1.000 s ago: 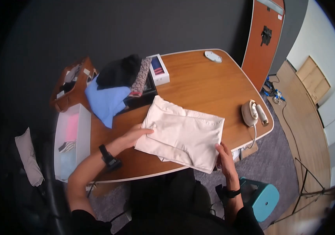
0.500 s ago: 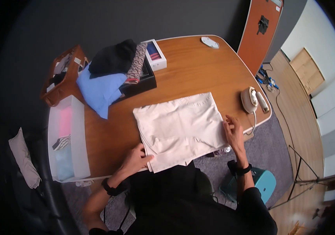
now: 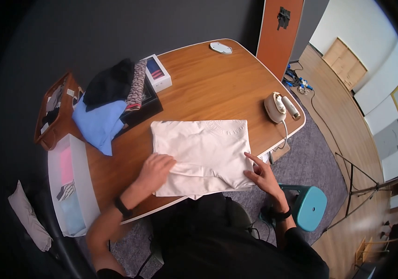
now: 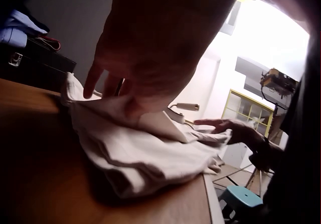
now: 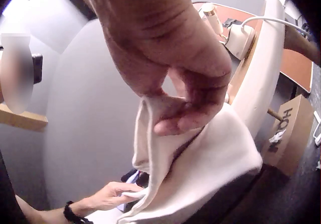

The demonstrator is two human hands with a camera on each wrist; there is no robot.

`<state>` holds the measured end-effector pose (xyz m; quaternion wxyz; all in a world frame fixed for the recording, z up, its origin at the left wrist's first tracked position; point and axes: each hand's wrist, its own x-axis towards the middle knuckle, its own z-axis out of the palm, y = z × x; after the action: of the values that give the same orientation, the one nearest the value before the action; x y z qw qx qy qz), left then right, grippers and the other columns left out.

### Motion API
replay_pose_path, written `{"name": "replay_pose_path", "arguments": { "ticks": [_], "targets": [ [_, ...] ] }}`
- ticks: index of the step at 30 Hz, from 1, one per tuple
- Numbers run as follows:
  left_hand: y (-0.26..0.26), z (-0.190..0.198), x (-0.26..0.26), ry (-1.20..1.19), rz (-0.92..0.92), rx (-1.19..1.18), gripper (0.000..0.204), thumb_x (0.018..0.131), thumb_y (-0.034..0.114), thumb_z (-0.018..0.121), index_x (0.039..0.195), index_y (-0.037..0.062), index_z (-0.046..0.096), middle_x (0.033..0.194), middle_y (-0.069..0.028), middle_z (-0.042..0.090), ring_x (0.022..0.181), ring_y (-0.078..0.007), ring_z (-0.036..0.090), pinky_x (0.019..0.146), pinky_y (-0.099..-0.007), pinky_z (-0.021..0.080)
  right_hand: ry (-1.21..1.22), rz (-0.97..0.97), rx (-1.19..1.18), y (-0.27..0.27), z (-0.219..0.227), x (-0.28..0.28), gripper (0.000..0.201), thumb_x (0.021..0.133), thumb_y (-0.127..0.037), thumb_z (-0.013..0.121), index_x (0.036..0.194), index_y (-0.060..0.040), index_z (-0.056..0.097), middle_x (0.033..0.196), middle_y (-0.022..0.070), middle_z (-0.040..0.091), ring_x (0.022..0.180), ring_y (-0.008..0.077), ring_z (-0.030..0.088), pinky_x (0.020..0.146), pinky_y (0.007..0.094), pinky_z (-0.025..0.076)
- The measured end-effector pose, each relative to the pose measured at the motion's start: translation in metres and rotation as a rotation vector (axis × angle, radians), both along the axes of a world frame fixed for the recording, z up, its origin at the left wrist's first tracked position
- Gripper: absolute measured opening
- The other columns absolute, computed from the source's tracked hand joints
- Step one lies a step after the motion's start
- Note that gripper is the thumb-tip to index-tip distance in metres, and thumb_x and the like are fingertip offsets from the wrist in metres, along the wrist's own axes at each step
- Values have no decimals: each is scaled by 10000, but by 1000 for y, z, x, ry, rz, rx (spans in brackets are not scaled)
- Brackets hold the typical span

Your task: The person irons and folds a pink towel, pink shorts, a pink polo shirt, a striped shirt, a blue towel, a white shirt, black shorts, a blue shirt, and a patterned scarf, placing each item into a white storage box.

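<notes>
A cream garment point(image 3: 203, 149) with lettering near its far right edge lies folded along the table's near edge. On its left part is my left hand point(image 3: 156, 169), back of the hand up. In the left wrist view, cloth rises in a ridge between that hand's thumb and fingers. At the right edge of the garment, my right hand point(image 3: 264, 176) has thumb and index finger on top. The right wrist view shows its other fingers point(image 5: 183, 123) curled against the cloth near a folded edge. My left fingertips are partly hidden by fabric.
On the wooden table point(image 3: 199, 88), a black cloth point(image 3: 110, 86) and blue cloth point(image 3: 97, 122) lie over a black box point(image 3: 145, 109). Left of them are a brown basket point(image 3: 55, 109) and white bin point(image 3: 85, 186). A corded cream appliance point(image 3: 274, 108) stands right; a teal stool point(image 3: 311, 209) is below.
The garment, earlier slanted, now lies squarer along the table edge. My left hand has moved from its near left corner up onto its left part; my right hand remains at the right edge.
</notes>
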<state>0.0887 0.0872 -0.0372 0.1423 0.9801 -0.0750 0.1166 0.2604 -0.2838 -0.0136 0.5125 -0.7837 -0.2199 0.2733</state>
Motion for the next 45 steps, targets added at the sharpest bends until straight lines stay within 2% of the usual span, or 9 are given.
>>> {"name": "replay_pose_path", "arguments": {
  "ticks": [2,6,13,16,23,35,39,44,45],
  "targets": [
    [7,17,17,-50,47,-75,278,778,-53,576,951,49,769,920,-121,772,889,-360,730,854,-473,563,151,25,131,-7,-2,-3,572,912,35,589,1470,-90,592,801,-26,598,679,90,509,636,287,433],
    [12,51,25,217,-32,-127,432,805,55,637,1236,39,673,1281,-188,666,1209,-360,611,1063,-455,470,351,75,334,-19,-8,0,659,761,171,514,1339,-79,708,1193,75,735,1037,118,656,898,267,505],
    [-46,27,-16,341,-101,48,1071,794,504,827,1600,30,307,1636,-226,319,1531,-395,283,1267,-528,215,-694,20,-290,4,-10,-12,423,741,-42,707,1158,-60,770,1231,189,688,1217,314,628,1010,404,493],
    [-55,19,-24,295,-57,77,1128,778,542,834,1613,26,276,1652,-226,288,1543,-406,254,1271,-553,190,-1097,96,-147,16,6,-6,364,796,-111,669,1141,-80,780,1264,169,681,1280,328,583,1071,467,448],
    [-48,17,-29,287,-78,-25,1089,766,477,850,1600,25,315,1632,-190,351,1532,-378,294,1274,-552,188,-738,451,75,14,10,-2,325,761,-43,634,1063,-24,755,1038,145,741,969,329,714,858,422,562],
    [-19,13,-9,165,-44,-261,877,771,149,777,1565,71,410,1382,-151,647,1340,-310,571,1228,-555,307,-362,169,238,32,35,18,181,923,-117,617,986,29,704,785,152,658,680,267,639,664,352,514],
    [15,40,45,135,107,-144,417,780,19,699,1193,58,733,1119,-165,754,1062,-320,726,983,-439,549,-217,-125,160,35,30,63,282,990,-240,641,973,25,736,737,-19,643,665,81,567,586,291,448],
    [49,104,183,-230,243,-529,262,882,-7,665,1135,-3,733,1151,-147,764,1079,-222,727,936,-347,554,-113,-343,391,70,44,179,452,1042,-400,607,1104,35,712,951,32,726,808,89,659,729,270,527],
    [67,89,217,-388,282,-512,308,881,9,644,1183,15,709,1092,-174,764,1022,-319,742,918,-370,571,-139,-349,190,65,41,209,528,1033,-428,613,1200,70,665,1015,104,741,859,173,696,779,324,552]
  ]
}}
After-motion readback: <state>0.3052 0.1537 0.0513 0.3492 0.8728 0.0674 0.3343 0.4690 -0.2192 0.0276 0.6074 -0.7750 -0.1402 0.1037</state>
